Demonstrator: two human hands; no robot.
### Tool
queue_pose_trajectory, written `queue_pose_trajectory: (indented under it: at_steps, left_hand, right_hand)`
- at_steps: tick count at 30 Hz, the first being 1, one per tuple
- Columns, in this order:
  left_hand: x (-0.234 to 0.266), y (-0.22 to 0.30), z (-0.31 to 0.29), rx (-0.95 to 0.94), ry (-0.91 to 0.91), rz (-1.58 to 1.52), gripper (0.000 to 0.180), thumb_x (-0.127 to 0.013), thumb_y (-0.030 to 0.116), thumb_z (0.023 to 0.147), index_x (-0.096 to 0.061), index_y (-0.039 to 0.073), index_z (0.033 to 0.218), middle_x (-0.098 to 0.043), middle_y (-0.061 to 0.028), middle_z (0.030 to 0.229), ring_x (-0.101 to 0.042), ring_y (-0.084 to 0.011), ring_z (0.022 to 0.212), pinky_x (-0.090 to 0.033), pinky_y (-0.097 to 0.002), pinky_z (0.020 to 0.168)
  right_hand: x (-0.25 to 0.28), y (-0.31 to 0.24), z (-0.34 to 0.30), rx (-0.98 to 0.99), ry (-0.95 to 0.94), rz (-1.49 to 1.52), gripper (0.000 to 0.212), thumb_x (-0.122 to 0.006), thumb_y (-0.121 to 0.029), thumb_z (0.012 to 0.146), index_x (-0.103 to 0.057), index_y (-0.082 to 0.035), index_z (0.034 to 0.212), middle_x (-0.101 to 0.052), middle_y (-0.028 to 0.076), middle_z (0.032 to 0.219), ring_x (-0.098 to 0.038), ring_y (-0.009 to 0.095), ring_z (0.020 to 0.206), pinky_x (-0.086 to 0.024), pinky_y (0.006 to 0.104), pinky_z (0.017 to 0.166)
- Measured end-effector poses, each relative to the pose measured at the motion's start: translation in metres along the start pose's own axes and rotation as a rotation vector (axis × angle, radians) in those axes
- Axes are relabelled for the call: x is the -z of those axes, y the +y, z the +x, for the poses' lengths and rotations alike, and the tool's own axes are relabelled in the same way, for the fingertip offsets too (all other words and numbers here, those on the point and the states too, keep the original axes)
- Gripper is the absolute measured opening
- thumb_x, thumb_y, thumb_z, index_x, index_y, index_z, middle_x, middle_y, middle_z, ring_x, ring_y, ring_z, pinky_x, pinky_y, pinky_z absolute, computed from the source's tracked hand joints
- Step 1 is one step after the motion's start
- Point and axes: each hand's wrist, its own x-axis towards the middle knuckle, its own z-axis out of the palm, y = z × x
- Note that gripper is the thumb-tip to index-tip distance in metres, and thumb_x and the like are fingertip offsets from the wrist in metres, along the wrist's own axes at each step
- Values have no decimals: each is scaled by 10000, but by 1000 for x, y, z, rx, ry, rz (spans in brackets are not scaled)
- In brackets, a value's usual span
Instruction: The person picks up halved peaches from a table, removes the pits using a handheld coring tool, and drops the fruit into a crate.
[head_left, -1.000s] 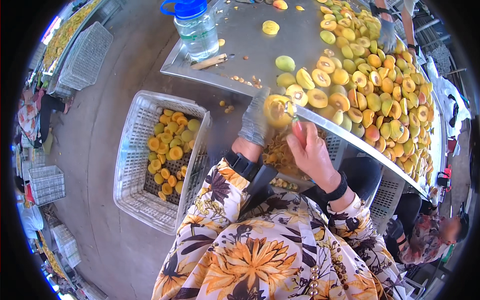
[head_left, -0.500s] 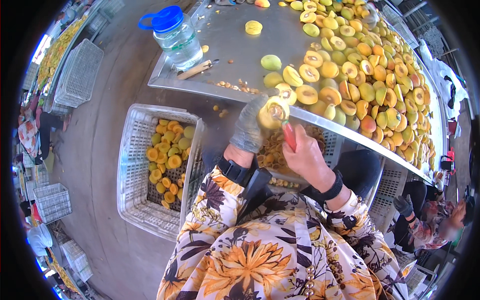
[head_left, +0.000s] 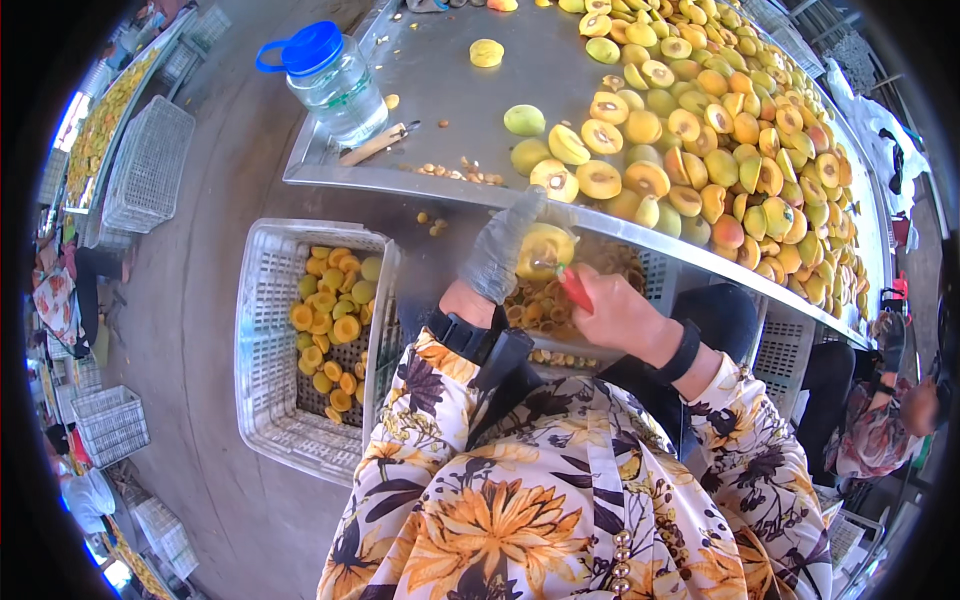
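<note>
In my left hand [head_left: 500, 248], which wears a grey glove, is a yellow stone-fruit half [head_left: 541, 251], like a peach or apricot. Its cut face is partly in view and slightly blurred. My bare right hand [head_left: 618, 308] is closed round the red handle of a small tool [head_left: 574, 289]. The tool's tip points at the fruit's right edge; its shape is too small to make out. Both hands are just off the near edge of the metal table [head_left: 430, 100], above a crate of cut fruit pieces [head_left: 540, 310] by my knees.
Many halved and whole stone fruits [head_left: 745, 130] are heaped on the table's right. A blue-lidded water bottle [head_left: 340, 95] and a wooden-handled tool [head_left: 378, 144] lie at its left corner. A white crate [head_left: 265, 420] with fruit halves stands on the floor at left. Another person [head_left: 880, 430] sits at right.
My right hand has drawn slightly down and right from the fruit with the tool. The fruit half has turned and dropped a little in my left hand. The view has shifted slightly.
</note>
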Motion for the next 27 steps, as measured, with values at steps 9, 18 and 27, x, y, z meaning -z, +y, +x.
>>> queue_pose_trajectory:
  at_steps: [9, 18, 27]
  left_hand:
    - [-3, 1, -14, -224, -2, 50, 396, -545, 358, 870, -576, 16, 1066, -589, -36, 1021, -541, -109, 933, -441, -243, 811]
    - [-10, -8, 2, -148, 247, -11, 345, -583, 355, 851, -630, 27, 946, -621, -28, 842, -559, -84, 688, -460, -226, 598]
    - [6, -21, 17, 5, 316, -226, 325, -592, 347, 835, -590, 26, 887, -622, -98, 781, -612, -191, 645, -516, -300, 584]
  right_hand:
    - [13, -23, 8, -162, -9, 265, 215, -585, -101, 749, -454, 30, 859, -562, 233, 697, -567, 396, 603, -449, 398, 537]
    - [9, -38, 18, -450, -229, 419, 213, -499, -78, 798, -409, 41, 951, -539, 125, 614, -517, 180, 384, -409, 302, 363]
    - [23, -39, 28, -440, -388, 309, 175, -466, -35, 763, -416, 50, 908, -524, 127, 599, -514, 182, 388, -405, 311, 363]
